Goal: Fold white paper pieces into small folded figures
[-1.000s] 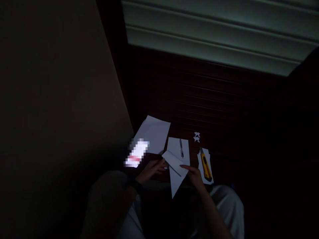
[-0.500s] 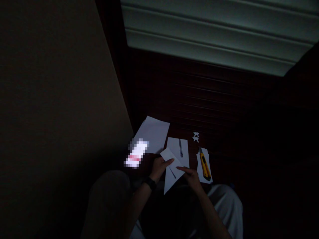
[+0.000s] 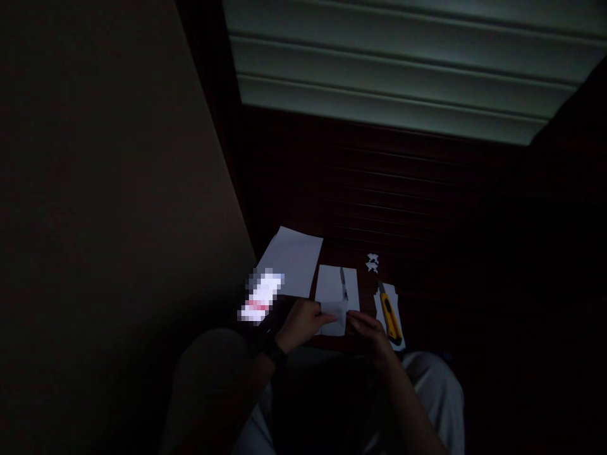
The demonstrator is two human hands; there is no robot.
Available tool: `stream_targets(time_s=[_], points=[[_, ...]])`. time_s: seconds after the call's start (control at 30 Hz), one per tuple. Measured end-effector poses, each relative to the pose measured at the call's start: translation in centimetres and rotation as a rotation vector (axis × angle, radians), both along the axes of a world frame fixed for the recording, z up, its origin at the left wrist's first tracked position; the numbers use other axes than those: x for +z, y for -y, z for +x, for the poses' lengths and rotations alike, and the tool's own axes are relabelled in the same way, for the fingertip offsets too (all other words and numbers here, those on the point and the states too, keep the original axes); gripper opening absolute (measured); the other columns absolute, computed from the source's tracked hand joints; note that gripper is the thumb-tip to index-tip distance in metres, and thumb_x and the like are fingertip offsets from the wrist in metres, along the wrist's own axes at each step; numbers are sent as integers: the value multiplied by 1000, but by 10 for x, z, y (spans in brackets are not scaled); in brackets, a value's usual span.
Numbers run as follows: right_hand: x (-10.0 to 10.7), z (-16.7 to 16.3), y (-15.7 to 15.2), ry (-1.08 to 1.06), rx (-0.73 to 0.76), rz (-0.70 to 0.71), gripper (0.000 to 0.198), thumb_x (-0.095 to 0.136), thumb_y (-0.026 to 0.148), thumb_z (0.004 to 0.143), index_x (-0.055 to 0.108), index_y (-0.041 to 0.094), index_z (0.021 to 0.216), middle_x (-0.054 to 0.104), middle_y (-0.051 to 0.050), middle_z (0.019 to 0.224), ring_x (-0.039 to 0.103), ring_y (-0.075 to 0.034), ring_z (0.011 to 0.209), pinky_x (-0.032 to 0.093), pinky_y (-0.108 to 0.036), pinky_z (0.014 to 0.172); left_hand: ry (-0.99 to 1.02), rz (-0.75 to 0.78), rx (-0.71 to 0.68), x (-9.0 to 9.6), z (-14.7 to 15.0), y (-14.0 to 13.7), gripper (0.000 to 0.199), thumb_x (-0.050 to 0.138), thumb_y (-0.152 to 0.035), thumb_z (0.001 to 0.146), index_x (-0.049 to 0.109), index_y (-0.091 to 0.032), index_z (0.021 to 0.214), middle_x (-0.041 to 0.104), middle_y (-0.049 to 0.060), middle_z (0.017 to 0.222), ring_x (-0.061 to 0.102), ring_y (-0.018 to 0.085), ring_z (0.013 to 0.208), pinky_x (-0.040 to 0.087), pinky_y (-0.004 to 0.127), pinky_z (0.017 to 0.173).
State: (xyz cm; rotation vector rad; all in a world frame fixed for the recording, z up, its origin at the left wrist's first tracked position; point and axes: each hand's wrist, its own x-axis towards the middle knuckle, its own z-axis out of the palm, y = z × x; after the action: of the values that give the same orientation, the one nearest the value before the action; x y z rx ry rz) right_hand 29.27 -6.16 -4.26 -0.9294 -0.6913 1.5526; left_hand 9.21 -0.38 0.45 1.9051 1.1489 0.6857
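Observation:
A small piece of folded white paper is held up over the near edge of the table. My left hand, with a dark band on its wrist, grips the paper's left side, thumb lying across its face. At the right edge of that paper, the fingers of my right hand are drawn together on it; dim light blurs the fingertips. Just beyond lies a flat white sheet with a pen on it, partly covered by the held paper.
On the right, a yellow utility knife rests on white papers. Small paper scraps lie farther back. A larger stack of sheets is at the left, with a lit, pixelated screen at its near corner. A wall borders the left side.
The held paper has turned from a slanted, pointed shape to a smaller, squarer outline. My right hand has gone from an extended index finger to fingers closed at the paper's right edge.

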Motion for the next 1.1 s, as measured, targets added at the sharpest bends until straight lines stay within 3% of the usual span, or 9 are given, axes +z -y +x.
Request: stream_targets(time_s=[0.13,0.27,0.43,0.63,0.77,0.9,1.1], points=[[7,4,4,-6,18,59,37,75,33,63,68,21,98,68,-9,103,60,-26,99,39,-44,92,-124,106,-111,10,1,6,31,59,-41,75,72,-14,68,67,5,61,55,14,57,32,21,52],[10,11,9,55,97,81,39,73,32,66,66,22,103,67,-7,103,61,-23,90,45,-36,80,-147,17,-241,8,5,11,26,62,-38,73,72,-14,68,67,3,61,55,14,55,31,20,49],[0,14,12,126,173,33,32,74,30,64,69,22,95,68,-2,79,57,-15,65,43,-26,59,-43,-94,-342,-4,12,15,21,62,-33,73,71,-14,72,69,1,70,58,16,66,36,19,55],[-2,12,9,77,127,40,32,74,32,64,69,23,94,67,-1,75,56,-13,62,41,-24,57,145,-282,-333,-13,18,13,25,62,-34,73,70,-11,78,69,3,78,60,17,71,42,21,61],[4,10,5,69,97,61,32,74,31,65,69,23,96,69,-3,81,60,-16,69,45,-29,66,271,-342,-273,-16,22,13,29,63,-35,72,69,-13,89,69,4,85,61,19,78,44,23,67],[9,8,2,79,68,87,32,73,31,65,69,21,94,70,-6,86,62,-22,81,46,-35,76,293,-316,-200,-20,24,14,29,62,-37,73,69,-13,88,69,5,85,61,19,77,44,23,67],[2,8,0,95,39,78,25,75,31,64,71,20,86,71,-4,79,64,-20,74,47,-34,75,156,-191,-82,-24,22,16,33,59,-42,74,68,-10,70,61,0,63,50,12,58,35,19,51]])
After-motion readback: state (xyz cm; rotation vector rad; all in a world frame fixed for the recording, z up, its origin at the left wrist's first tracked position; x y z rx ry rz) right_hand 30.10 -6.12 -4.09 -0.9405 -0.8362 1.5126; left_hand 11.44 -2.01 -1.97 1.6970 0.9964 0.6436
